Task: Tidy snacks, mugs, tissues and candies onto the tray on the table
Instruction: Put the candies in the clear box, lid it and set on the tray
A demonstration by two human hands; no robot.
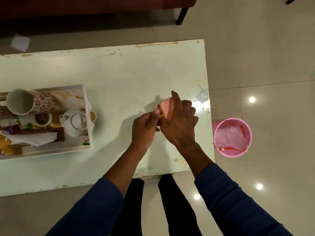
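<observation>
Both hands (144,128) (180,123) grip a pink container (166,109) (tilted) between them.

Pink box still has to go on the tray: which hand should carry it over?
Probably the right hand: it already grips the pink box. The left hand, though nearer the tray, only pinches something small beside it.
</observation>
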